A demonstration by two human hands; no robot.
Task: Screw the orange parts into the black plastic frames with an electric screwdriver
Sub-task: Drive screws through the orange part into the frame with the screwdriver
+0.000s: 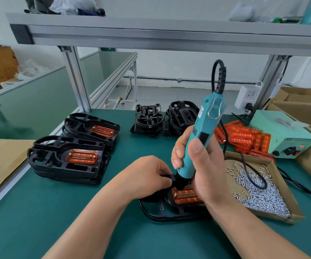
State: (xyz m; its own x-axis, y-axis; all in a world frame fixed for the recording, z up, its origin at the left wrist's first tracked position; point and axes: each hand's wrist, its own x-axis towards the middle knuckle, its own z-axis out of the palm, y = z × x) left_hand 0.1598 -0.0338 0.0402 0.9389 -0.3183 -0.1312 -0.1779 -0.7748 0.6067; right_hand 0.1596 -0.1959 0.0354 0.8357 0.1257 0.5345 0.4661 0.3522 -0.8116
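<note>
Right hand (197,165) grips the screwdriver (205,124), tip on the orange part (185,196) seated in the black frame (162,212) beneath both hands; left hand (147,174), fingers curled, apparently pinches the frame edge beside the tip.

A person's two arms, seen from their own viewpoint. The left forearm (98,212) and right forearm (244,227) are bare all the way to the picture's lower edge. The left hand (147,174) and right hand (201,165) are bare too. The right thumbnail (195,146) is short, rounded and plain.
</note>
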